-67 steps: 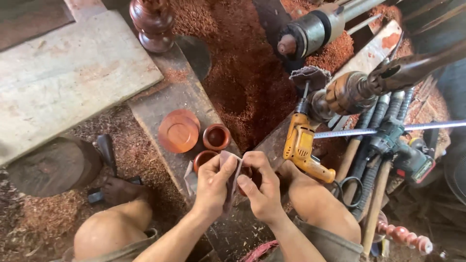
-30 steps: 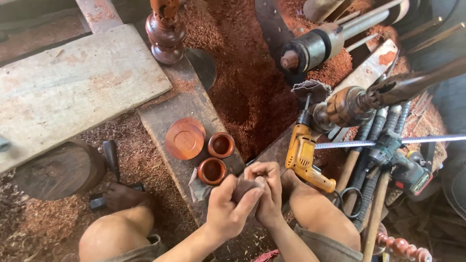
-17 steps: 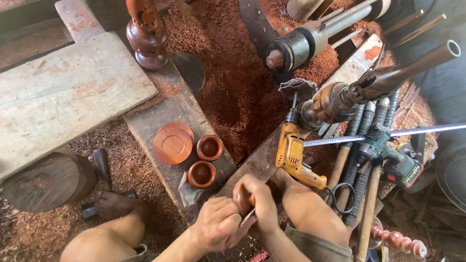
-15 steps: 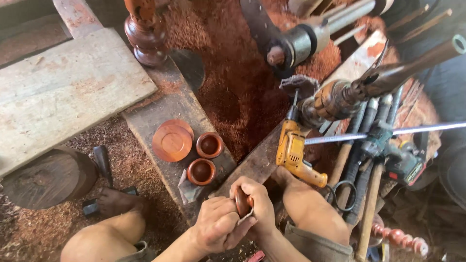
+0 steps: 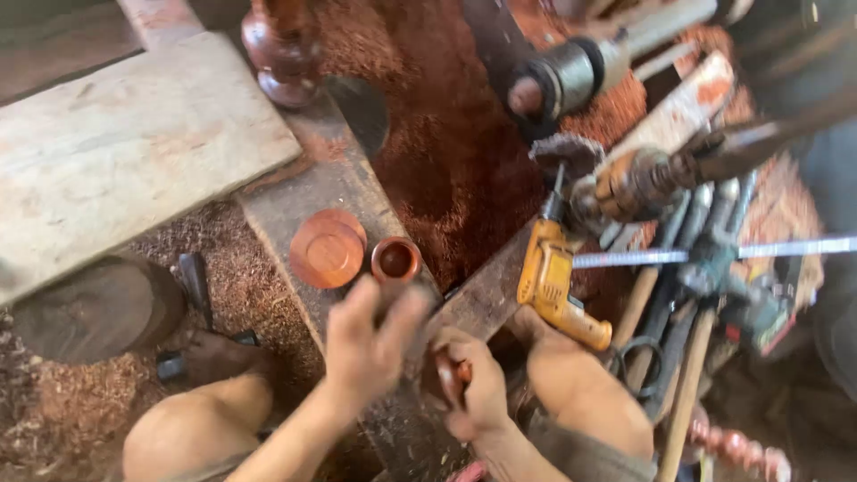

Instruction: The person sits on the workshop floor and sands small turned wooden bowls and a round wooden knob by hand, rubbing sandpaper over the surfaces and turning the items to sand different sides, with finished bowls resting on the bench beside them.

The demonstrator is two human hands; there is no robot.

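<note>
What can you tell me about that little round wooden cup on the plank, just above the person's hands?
The small cup looks like turned reddish-brown wood, with a thick round rim and a dark hollow inside. It stands upright, mouth up, on a worn wooden plank, right beside a flat round wooden disc of the same colour; whether the two touch is unclear. The blurred left hand is spread just below it, apparently not holding it.

yellow drill (image 5: 558, 287) beside reddish sawdust (image 5: 451, 152)
</note>
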